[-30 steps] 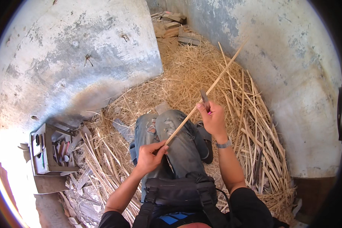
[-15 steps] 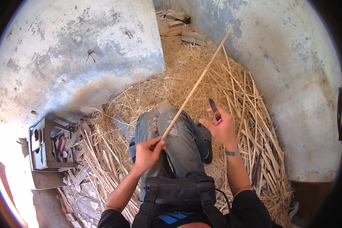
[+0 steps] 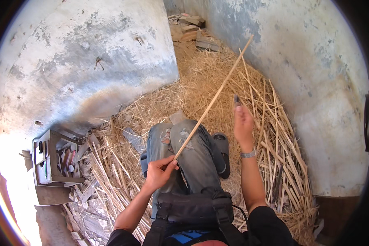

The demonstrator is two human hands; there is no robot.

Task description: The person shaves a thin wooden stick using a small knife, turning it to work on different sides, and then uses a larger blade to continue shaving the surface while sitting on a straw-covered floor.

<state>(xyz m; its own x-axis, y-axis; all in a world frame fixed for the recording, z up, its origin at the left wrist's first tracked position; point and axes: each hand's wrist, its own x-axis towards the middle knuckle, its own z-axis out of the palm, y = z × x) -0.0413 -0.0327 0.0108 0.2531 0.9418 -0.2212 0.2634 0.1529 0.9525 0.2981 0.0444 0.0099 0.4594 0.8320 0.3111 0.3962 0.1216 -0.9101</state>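
Observation:
My left hand (image 3: 159, 173) is closed in a pinch round the near end of a long, thin wooden strip (image 3: 212, 101). The strip slants up and away to the right, over my knee, its far end raised before the wall. To the right of the strip, apart from it, my right hand (image 3: 244, 125) grips a knife (image 3: 236, 99). Only a short piece of its dark blade shows past the fingers, and the handle is hidden in the fist.
Shavings (image 3: 201, 82) cover the floor ahead. Cut strips (image 3: 285, 172) lie piled on the right, with more strips (image 3: 119, 180) on the left. A small wooden cabinet (image 3: 55, 179) holding odds and ends stands far left. Weathered walls (image 3: 110, 41) rise around; wood blocks (image 3: 190, 28) sit at the back.
My right hand has turned and moved up slightly to the right, so less of the blade shows. The left hand has dropped slightly, and the strip has shifted a little with it.

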